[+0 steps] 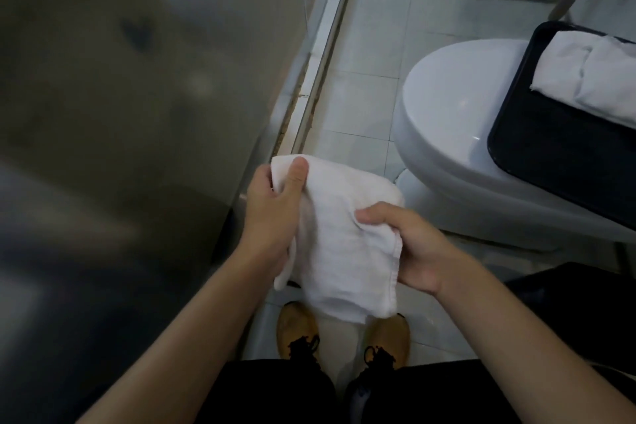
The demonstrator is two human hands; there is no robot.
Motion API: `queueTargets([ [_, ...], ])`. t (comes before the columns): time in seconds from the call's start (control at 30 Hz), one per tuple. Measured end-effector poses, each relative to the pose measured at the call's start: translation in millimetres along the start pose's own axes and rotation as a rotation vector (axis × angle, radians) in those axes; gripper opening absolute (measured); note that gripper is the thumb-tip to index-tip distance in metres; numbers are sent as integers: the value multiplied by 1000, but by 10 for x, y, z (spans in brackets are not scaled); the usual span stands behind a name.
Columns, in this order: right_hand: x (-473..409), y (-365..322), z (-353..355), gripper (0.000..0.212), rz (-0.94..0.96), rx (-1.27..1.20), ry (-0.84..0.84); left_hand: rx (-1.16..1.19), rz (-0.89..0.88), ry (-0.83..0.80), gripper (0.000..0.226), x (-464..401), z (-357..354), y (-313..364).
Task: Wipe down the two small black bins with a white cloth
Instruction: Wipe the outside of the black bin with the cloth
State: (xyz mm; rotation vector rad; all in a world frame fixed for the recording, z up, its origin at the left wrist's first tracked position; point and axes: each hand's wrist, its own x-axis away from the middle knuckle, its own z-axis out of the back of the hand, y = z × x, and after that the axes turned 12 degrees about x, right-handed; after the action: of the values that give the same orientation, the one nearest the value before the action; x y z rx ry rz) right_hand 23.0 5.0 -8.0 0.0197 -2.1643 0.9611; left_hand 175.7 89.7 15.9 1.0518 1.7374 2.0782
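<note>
A white cloth [339, 244] hangs in front of me over the tiled floor, held by both hands. My left hand [272, 217] grips its upper left corner, thumb on top. My right hand [409, 248] pinches its right edge lower down. A black tray-like bin [537, 155] rests on the closed toilet lid at the right, with folded white towels [592, 79] inside it. A dark shape [568, 313] at the lower right edge could be another black bin; I cannot tell.
The white toilet [447, 103] fills the right side. A glass shower partition [120, 113] and its metal floor track [320, 62] run along the left. My tan shoes [299, 327] stand on pale floor tiles [364, 55] between them.
</note>
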Motion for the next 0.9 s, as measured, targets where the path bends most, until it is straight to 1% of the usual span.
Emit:
queueTargets([
  [0.03,-34,-27,14,54,8,50,85,-62,11,-48,38,-26,44,40],
  [0.07,-65,-66,37,45,45,96,186,-124,30,-107,37,-70,109,88],
  [0.1,-91,-125,65,33,112,153,286,-174,51,-158,36,-135,189,140],
  [0.13,-112,-198,82,26,182,222,368,-217,66,-196,34,-229,283,174],
  [0.17,-140,-263,115,24,247,312,432,-254,71,-214,30,-334,377,188],
  [0.23,-215,-360,195,18,341,542,543,-342,75,-198,22,-558,552,88],
  [0.3,-336,-407,273,8,397,789,644,-513,81,-175,17,-746,668,-168],
  [0.33,-414,-381,305,4,424,897,688,-598,92,-182,18,-815,689,-340],
  [0.4,-597,-218,361,17,506,1076,771,-708,149,-220,28,-872,682,-704],
  [0.43,-708,-88,388,15,555,1101,802,-734,182,-241,35,-893,677,-893],
  [0.47,-839,88,411,8,592,1112,815,-730,216,-249,40,-911,681,-1086],
  [0.5,-957,283,398,10,599,1133,808,-693,235,-255,43,-909,682,-1256],
  [0.53,-1072,487,367,26,598,1143,779,-631,235,-263,44,-915,687,-1415],
  [0.57,-1176,681,313,37,599,1141,713,-564,214,-262,46,-921,682,-1560],
  [0.6,-1287,846,265,43,619,1118,632,-506,175,-240,46,-939,673,-1689],
  [0.67,-1481,1150,199,49,700,1086,469,-425,64,-170,41,-972,658,-1839],
  [0.7,-1579,1289,191,50,743,1145,428,-406,9,-146,36,-992,649,-1862],
  [0.77,-1779,1475,203,57,817,1314,477,-400,-46,-153,32,-1033,656,-1891],
  [0.8,-1864,1536,211,62,824,1348,525,-400,-49,-164,32,-1047,657,-1903],
  [0.87,-2003,1580,233,69,832,1331,576,-406,-46,-170,32,-1095,666,-1921],
  [0.9,-2042,1580,235,67,844,1318,575,-415,-55,-168,30,-1131,681,-1950],
])
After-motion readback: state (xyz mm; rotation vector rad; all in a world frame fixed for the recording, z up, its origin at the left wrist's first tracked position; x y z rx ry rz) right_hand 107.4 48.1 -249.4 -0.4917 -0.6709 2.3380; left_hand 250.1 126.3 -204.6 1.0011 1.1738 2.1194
